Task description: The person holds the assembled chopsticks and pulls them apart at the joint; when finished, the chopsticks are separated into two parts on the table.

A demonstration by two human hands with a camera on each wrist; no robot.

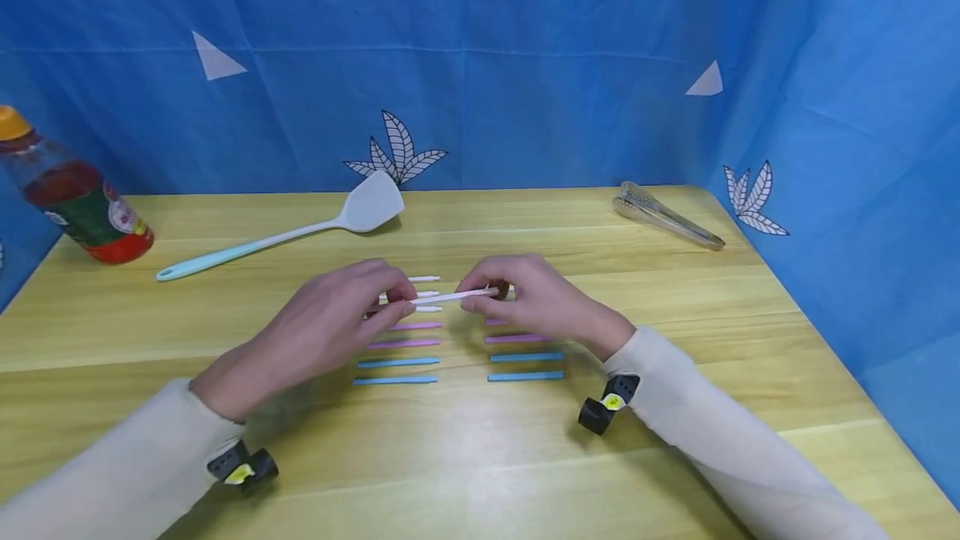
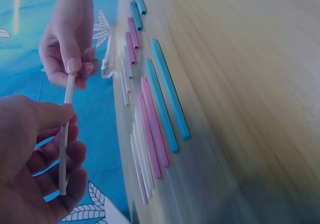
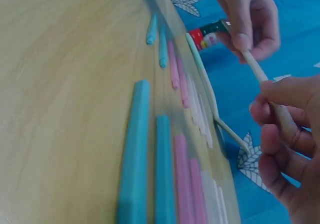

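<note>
Both hands share one slim white stick (image 1: 448,297), raised over the table between them. My left hand (image 1: 330,311) pinches its left end between thumb and fingers. The right end is pinched by my right hand (image 1: 538,297); in the right wrist view its other fingers (image 3: 280,159) curl loosely below. Two columns of similar sticks lie under the hands. In the left column are blue sticks (image 1: 396,380), pink sticks (image 1: 405,343) and white sticks (image 1: 425,278), each with a narrower tip. Blue sticks (image 1: 525,377) and pink sticks (image 1: 519,339) form the right column; white ones show in the left wrist view.
A spatula (image 1: 300,232) with a pale green handle lies at the back left, near a bottle (image 1: 93,215) of red liquid with an orange cap. Metal tongs (image 1: 663,215) rest at the back right. Blue cloth (image 1: 525,65) hangs behind the wooden table (image 1: 465,473).
</note>
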